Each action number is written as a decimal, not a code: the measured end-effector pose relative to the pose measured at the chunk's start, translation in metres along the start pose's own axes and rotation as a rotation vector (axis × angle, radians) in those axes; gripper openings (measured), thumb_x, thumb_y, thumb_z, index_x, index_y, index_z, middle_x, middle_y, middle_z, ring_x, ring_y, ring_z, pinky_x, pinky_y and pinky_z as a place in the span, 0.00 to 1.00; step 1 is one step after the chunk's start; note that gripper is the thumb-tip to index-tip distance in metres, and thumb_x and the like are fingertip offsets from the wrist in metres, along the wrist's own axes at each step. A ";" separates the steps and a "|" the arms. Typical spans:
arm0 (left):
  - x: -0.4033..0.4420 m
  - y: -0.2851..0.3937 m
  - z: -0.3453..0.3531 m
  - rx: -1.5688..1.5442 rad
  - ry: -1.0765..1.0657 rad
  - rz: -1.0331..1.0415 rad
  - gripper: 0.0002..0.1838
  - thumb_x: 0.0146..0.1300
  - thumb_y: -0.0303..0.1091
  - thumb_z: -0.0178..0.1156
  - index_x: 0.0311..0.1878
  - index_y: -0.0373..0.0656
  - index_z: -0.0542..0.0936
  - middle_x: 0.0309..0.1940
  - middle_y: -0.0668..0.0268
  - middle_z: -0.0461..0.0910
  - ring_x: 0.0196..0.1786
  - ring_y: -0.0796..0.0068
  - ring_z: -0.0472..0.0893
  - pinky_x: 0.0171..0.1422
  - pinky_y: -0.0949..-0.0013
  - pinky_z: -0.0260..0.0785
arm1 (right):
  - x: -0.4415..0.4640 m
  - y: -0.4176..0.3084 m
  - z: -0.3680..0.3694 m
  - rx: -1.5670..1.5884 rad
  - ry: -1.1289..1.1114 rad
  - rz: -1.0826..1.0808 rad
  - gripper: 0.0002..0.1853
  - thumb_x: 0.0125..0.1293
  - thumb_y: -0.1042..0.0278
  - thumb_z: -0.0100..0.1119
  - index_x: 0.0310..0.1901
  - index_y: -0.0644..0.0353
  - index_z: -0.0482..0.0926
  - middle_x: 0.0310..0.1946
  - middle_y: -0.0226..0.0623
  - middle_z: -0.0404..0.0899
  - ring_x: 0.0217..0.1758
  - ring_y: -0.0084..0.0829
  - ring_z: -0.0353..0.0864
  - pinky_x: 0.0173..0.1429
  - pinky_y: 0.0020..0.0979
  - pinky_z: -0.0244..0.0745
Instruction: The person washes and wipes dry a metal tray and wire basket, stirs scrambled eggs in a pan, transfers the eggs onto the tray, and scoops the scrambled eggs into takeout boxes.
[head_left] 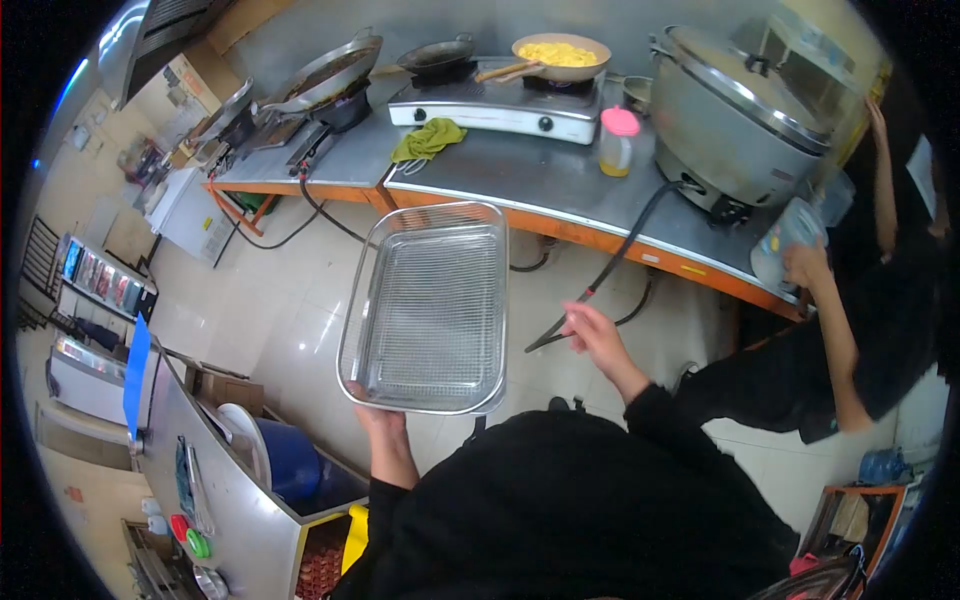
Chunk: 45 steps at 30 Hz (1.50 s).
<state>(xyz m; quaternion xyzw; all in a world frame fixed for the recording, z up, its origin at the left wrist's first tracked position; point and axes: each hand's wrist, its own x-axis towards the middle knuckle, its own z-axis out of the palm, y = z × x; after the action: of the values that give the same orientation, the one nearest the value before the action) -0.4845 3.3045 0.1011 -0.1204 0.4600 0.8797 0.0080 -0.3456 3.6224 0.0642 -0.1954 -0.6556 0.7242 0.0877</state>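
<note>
In the head view, my left hand (380, 430) grips the near-left corner of a rectangular wire mesh basket (435, 310), its fingers partly hidden under the rim. The basket is held out in front of my body, tilted so that I look into it, and only bare mesh shows inside. Apart from it on the right, my right hand (597, 340) hovers over the floor with its fingers loosely apart and nothing in them. Beyond the basket, a green cloth (430, 140) lies near the counter's edge.
Along the counter (500, 165) stand a gas stove (480, 115), a pan of yellow food (585, 68), a pink-lidded jug (618, 145) and a large rice cooker (735, 120). Another person's hand (808, 265) holds a clear container at right. A steel table (235, 500) is at lower left.
</note>
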 end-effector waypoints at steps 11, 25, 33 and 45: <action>0.182 -0.035 0.056 -0.049 -0.042 0.106 0.27 0.72 0.49 0.38 0.58 0.32 0.67 0.50 0.52 0.74 0.50 0.58 0.77 0.53 0.59 0.73 | 0.251 -0.038 0.099 -0.479 0.003 -0.043 0.26 0.64 0.64 0.50 0.61 0.65 0.60 0.36 0.52 0.79 0.38 0.45 0.80 0.40 0.39 0.74; 0.522 0.090 0.029 0.275 0.253 0.259 0.28 0.67 0.50 0.52 0.51 0.29 0.68 0.47 0.52 0.75 0.46 0.61 0.78 0.49 0.59 0.74 | 0.352 -0.001 0.123 -0.208 0.805 0.130 0.22 0.64 0.72 0.44 0.60 0.65 0.56 0.22 0.39 0.73 0.20 0.28 0.74 0.26 0.30 0.71; 0.582 0.095 0.058 0.229 0.312 0.225 0.29 0.68 0.52 0.49 0.51 0.29 0.70 0.45 0.53 0.76 0.45 0.62 0.78 0.48 0.60 0.73 | 0.384 0.015 0.118 -1.007 1.113 0.061 0.31 0.63 0.68 0.54 0.62 0.67 0.52 0.39 0.51 0.74 0.41 0.39 0.76 0.47 0.39 0.70; 0.558 0.095 0.063 0.108 0.311 0.219 0.28 0.67 0.54 0.49 0.50 0.32 0.72 0.42 0.56 0.77 0.42 0.64 0.79 0.47 0.61 0.73 | 0.678 -0.093 0.236 -1.244 0.304 -0.114 0.29 0.55 0.52 0.63 0.56 0.54 0.69 0.54 0.54 0.68 0.50 0.54 0.74 0.53 0.43 0.72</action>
<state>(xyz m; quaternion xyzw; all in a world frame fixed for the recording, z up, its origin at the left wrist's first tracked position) -1.0514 3.2469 0.0905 -0.2037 0.5125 0.8201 -0.1525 -1.0677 3.6780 0.0569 -0.2748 -0.9428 0.1670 0.0882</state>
